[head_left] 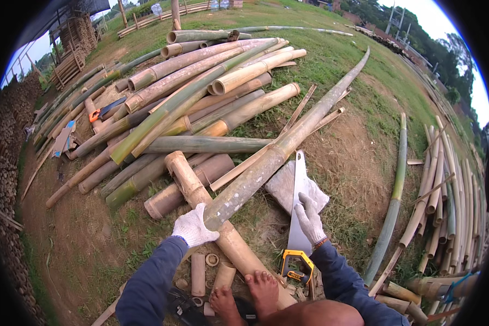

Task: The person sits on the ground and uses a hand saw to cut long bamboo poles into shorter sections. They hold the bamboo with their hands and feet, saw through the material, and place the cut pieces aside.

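A long, mottled bamboo pole (271,157) runs from my left hand far up to the right. Its near end rests across a shorter, thick bamboo piece (239,251) under my feet. White-gloved, my left hand (194,226) is wrapped around the side of the pole's near end. My right hand (309,218), also gloved, is beside a hand saw blade with its fingers apart and nothing gripped. The hand saw (297,233) has a yellow and black handle towards me, and its blade points away over a whitish, crumpled sack-like thing (277,185).
Stacked bamboo poles (201,103) fill the left and back. An orange-handled saw (100,111) lies among them. More poles (445,190) lie at the right, beside a single green pole (394,206). Short cut bamboo pieces (198,274) lie near my bare feet.
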A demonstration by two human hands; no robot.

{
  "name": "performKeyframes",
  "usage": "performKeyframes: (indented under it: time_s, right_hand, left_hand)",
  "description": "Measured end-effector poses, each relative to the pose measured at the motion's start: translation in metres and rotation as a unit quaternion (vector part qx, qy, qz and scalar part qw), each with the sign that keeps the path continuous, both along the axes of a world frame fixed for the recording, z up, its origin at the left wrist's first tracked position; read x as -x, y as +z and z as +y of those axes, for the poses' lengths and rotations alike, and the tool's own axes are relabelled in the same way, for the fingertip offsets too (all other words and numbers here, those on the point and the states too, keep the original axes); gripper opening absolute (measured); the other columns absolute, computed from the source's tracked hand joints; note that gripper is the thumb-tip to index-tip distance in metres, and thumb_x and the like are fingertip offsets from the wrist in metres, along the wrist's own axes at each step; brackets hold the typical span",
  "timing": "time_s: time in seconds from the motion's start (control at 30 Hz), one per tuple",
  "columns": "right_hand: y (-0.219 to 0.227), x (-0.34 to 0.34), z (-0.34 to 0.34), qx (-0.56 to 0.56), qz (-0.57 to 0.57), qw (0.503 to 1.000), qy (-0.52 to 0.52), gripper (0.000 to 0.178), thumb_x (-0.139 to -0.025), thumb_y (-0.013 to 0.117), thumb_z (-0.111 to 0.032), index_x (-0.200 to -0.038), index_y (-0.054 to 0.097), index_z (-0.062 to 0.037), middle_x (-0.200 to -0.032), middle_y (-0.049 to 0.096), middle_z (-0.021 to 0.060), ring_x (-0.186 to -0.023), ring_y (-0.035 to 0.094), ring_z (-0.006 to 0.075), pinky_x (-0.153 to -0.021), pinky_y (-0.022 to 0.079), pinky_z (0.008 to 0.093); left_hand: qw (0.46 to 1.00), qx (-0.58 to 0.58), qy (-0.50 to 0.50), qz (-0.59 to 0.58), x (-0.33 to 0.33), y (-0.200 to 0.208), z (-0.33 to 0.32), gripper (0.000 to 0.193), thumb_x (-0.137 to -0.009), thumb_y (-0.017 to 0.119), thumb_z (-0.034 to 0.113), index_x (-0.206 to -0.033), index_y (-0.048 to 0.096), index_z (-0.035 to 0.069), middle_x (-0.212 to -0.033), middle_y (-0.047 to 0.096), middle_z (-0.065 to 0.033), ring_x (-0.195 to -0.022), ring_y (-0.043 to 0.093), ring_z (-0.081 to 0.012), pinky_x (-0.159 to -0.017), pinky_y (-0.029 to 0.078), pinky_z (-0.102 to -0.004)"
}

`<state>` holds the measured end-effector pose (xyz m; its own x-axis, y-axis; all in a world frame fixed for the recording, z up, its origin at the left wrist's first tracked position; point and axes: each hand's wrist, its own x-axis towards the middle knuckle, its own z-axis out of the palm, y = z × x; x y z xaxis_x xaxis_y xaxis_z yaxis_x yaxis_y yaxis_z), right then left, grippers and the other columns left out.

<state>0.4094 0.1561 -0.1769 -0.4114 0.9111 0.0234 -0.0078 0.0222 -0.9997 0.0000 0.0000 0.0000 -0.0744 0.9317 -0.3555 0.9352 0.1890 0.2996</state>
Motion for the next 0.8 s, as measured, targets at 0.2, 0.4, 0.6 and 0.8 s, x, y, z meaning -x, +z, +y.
performKeyframes:
  time_s: [0.2,0.4,0.6,0.8]
  right_hand:
    - [0.098,0.121,-0.008,0.305,0.187,0.933,-0.049,0.083,-0.113,0.063,-0.062,-0.165,0.045,0.0002,-0.16,0.056,0.0181,-0.142,0.061,0.032,-0.122,0.049,0.0463]
    - [0.105,0.108,0.024,0.403,0.362,0.834,-0.103,0.087,-0.107,0.073,-0.062,-0.17,0.043,-0.0087,-0.159,0.057,0.0158,-0.146,0.057,0.0334,-0.126,0.046,0.0518]
    - [0.12,0.135,-0.034,0.241,-0.016,0.953,0.181,0.093,-0.107,0.072,-0.065,-0.172,0.042,-0.0056,-0.162,0.056,0.015,-0.144,0.059,0.0275,-0.119,0.053,0.0449]
    - [0.114,0.104,-0.135,0.038,-0.128,0.908,0.398,0.081,-0.113,0.063,-0.062,-0.164,0.052,-0.0002,-0.164,0.056,0.0236,-0.157,0.049,0.0336,-0.132,0.037,0.0443]
  left_hand:
    - [0.999,0.002,-0.006,0.032,-0.021,0.018,-0.028,0.114,-0.08,0.088,0.059,-0.167,0.04,0.002,-0.139,0.072,-0.03,-0.125,0.075,-0.0452,-0.108,0.059,-0.0547]
    - [0.999,-0.006,0.032,0.029,0.003,0.034,-0.1,0.115,-0.079,0.092,0.052,-0.168,0.039,0.002,-0.137,0.07,-0.0299,-0.12,0.075,-0.0458,-0.104,0.059,-0.0568]
    - [0.993,-0.082,0.071,0.052,0.085,0.031,-0.217,0.109,-0.069,0.099,0.039,-0.158,0.05,-0.001,-0.131,0.072,-0.0251,-0.118,0.075,-0.0431,-0.1,0.061,-0.0511]
    - [0.967,-0.018,0.246,0.056,0.14,0.029,-0.341,0.098,-0.059,0.102,0.032,-0.142,0.06,0.0,-0.126,0.074,-0.0221,-0.119,0.074,-0.0423,-0.104,0.059,-0.0482]
